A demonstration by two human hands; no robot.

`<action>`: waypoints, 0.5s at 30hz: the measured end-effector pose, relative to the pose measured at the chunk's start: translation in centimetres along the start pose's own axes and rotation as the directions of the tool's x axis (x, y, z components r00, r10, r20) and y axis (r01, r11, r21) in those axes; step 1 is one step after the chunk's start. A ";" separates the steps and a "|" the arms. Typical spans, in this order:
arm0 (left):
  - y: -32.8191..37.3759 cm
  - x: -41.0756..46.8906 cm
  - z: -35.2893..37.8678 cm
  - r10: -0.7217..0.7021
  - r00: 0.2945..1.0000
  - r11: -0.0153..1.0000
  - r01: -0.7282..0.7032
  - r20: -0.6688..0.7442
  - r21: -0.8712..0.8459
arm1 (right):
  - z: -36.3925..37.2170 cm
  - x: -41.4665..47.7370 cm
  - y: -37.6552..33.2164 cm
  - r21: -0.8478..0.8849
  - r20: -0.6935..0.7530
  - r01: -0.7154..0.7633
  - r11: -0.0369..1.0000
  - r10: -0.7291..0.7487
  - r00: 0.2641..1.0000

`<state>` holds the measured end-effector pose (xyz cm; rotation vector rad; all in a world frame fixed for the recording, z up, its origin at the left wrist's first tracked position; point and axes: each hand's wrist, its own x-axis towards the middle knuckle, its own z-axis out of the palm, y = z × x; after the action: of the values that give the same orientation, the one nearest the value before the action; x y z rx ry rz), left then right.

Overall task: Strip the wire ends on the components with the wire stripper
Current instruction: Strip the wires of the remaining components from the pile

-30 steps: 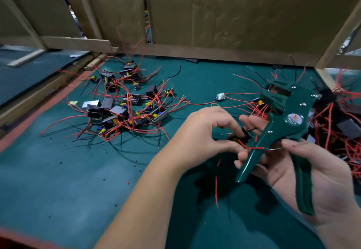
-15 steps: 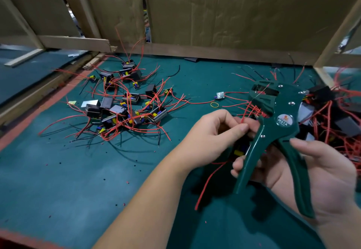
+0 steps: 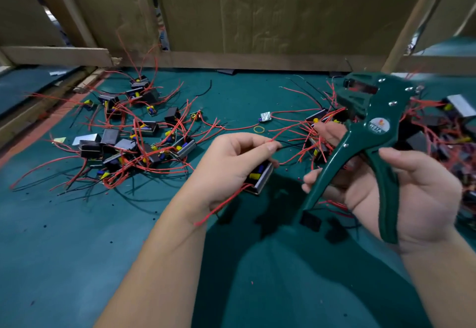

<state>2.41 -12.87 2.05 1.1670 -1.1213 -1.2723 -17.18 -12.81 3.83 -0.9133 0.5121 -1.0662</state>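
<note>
Gripping a component (image 3: 258,179) w/ its red wire (image 3: 275,139) pinched at fingertips, L hand (image 3: 229,165) hovers over table (image 3: 77,250) centre; R hand (image 3: 417,199) curls round wire stripper (image 3: 373,121), handles apart, near right edge. Loose pile (image 3: 134,142) sits toward left edge.

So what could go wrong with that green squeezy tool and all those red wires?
1. The left hand pinches a thin red wire close to its tip. Feeding it into the dark green metal wire stripper in the right hand might nip a fingertip.
2. The tangled pile of red-wired components lies right behind the stripper's head, so a stray wire could snag there.
</note>
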 end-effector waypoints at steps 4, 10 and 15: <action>0.4 -0.2 -0.3 -0.020 1.000 0.995 0.019 -0.004 -0.103 | 0.1 -0.1 0.3 0.001 0.016 0.016 1.000 -0.016 1.000; 0.9 -0.5 -1.2 -0.054 0.998 0.998 0.054 -0.027 -0.030 | 0.0 -0.2 0.6 0.000 0.010 0.056 0.998 -0.056 0.998; 1.5 -0.4 -2.9 0.002 0.989 0.999 -0.007 -0.145 -0.033 | -0.2 -0.1 0.0 0.012 0.019 0.036 0.999 -0.036 0.999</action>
<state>5.44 -12.48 3.26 1.2109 -0.9914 -1.1785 -17.38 -12.81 3.69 -0.9242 0.4749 -1.0911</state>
